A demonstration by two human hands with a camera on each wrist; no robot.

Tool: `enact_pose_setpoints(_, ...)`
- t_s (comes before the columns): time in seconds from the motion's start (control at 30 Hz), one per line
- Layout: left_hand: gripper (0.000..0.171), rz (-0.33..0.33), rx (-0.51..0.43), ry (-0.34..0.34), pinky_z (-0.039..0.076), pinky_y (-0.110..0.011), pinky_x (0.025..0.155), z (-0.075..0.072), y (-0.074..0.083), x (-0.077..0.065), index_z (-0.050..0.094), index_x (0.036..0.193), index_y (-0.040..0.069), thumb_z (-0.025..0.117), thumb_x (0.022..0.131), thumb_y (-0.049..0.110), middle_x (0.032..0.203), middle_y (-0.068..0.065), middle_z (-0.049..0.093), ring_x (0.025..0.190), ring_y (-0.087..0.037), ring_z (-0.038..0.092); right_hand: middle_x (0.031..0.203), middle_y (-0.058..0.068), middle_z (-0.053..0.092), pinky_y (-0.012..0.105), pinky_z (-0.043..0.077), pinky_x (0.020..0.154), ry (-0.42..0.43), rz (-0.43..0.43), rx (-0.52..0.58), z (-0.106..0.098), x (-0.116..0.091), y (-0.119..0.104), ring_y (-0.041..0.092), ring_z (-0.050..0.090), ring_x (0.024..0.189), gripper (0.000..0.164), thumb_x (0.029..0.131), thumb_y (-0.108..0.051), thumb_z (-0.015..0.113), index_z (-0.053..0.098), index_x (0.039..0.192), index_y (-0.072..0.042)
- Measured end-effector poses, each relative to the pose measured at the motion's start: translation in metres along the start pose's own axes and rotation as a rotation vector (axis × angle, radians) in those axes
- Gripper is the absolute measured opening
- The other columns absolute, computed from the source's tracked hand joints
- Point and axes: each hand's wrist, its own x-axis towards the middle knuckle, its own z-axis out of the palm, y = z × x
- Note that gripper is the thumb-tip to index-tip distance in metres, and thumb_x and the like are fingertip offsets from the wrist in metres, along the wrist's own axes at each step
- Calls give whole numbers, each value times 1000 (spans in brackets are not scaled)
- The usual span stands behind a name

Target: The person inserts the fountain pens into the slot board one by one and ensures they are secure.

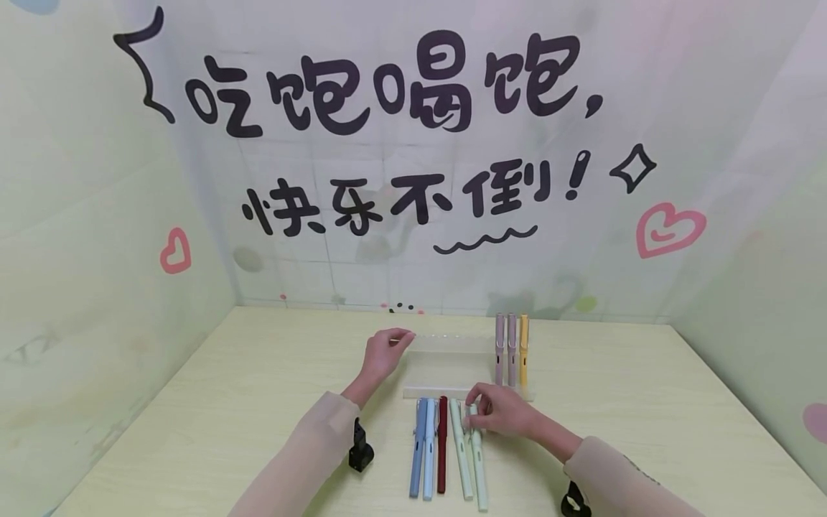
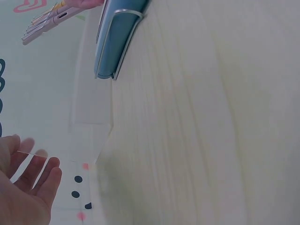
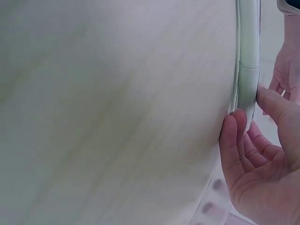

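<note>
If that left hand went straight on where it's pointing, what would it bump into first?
The clear stand, whose edge the left hand pinches; beyond that, probably the printed back wall, though depth is hard to judge.

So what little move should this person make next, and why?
I'd probably have the right hand lift the rightmost pale green pen toward the clear rack. Its fingers already pinch that pen's upper end, the left hand holds the rack's edge, and the three racked pens leave room beside them.
</note>
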Motion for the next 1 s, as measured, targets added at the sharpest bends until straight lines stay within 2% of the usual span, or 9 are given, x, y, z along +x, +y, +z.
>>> enact_pose_setpoints(0.17, 25, 28, 10, 13, 51, -36, 74, -1, 1, -1, 67, 101, -2, 57, 91, 19, 98, -15, 66, 88, -27, 63, 65, -4, 54, 23, 44, 47, -7, -19, 62, 0, -1, 3, 8, 50, 50, 22, 83, -19, 68, 56, 96, -5)
enact_pose_setpoints(1.0, 24, 13, -1, 14, 51, -36, 74, -1, 1, -1, 67, 102, -1, 57, 91, 19, 99, -14, 66, 89, -27, 63, 71, 4, 59, 28, 46, 49, 14, 55, 323, -2, -1, -3, 18, 53, 55, 25, 84, -12, 66, 54, 101, 1)
